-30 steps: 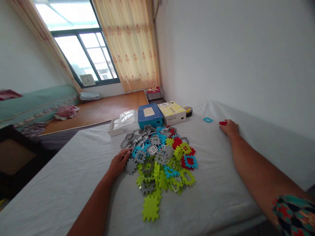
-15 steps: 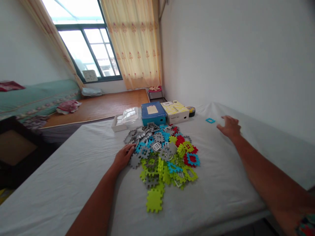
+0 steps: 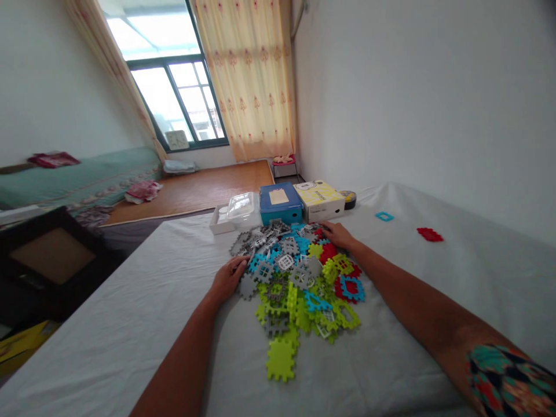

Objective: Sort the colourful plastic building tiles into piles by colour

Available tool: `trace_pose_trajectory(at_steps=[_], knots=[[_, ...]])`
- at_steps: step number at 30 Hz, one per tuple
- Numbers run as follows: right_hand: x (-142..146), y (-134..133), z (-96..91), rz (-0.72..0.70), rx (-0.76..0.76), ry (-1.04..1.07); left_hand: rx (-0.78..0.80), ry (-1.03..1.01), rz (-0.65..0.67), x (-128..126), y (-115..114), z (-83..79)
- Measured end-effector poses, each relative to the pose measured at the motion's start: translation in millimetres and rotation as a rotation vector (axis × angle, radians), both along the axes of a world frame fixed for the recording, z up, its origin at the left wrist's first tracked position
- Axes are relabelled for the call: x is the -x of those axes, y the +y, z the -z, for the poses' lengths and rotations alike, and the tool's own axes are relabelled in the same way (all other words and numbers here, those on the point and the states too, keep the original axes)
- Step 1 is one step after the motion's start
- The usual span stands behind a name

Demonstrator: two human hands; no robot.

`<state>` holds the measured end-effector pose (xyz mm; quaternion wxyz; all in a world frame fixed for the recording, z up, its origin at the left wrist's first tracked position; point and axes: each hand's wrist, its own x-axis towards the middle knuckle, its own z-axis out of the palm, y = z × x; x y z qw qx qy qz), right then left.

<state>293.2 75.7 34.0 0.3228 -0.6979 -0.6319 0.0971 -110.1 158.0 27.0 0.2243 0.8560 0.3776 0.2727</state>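
A heap of interlocking plastic building pieces [image 3: 299, 272] with notched edges lies on the white sheet, in grey, blue, lime green, red and white. My left hand [image 3: 229, 278] rests against its left edge, fingers stretched onto grey pieces, with no piece seen in its grip. At the far right side of the heap, my right hand [image 3: 339, 235] reaches in with extended fingers by red and grey pieces; its fingertips are partly hard to see. Apart from the heap, toward the wall, lie a red piece [image 3: 430, 234] and a blue frame piece [image 3: 384, 216].
Behind the heap stand a blue box [image 3: 281, 204], a yellow-and-white box [image 3: 319, 200], a clear plastic container [image 3: 243, 209] and a black-and-yellow round item [image 3: 348, 199]. A lime green square [image 3: 280, 359] lies at the front. The wall borders the right side.
My right hand has moved left from beside the wall to the heap. A red piece now lies where that hand was. My left hand stays at the heap. The view has shifted slightly.
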Motion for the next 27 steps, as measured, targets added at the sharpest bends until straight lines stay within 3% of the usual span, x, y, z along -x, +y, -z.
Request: trace_pose_trajectory(at_steps=[6,11,16,20,27], knots=[[-20,-3,13.4,-0.012,-0.039,0.153,0.02,0.006,0.002,0,2,-1.2],[-54,-13,18.9,0.328,-0.131,0.028,0.018,0.0,-0.001,-1,-3,-6.5],[-76,-23,27.0,0.533,0.004,-0.102,0.018,-0.002,-0.008,-1,-4,-6.1],[-75,-24,27.1,0.557,0.094,-0.194,0.013,-0.002,-0.01,-1,-4,-5.9],[-69,-25,23.4,0.482,0.137,-0.267,0.008,0.003,-0.008,-2,-5,-8.1]])
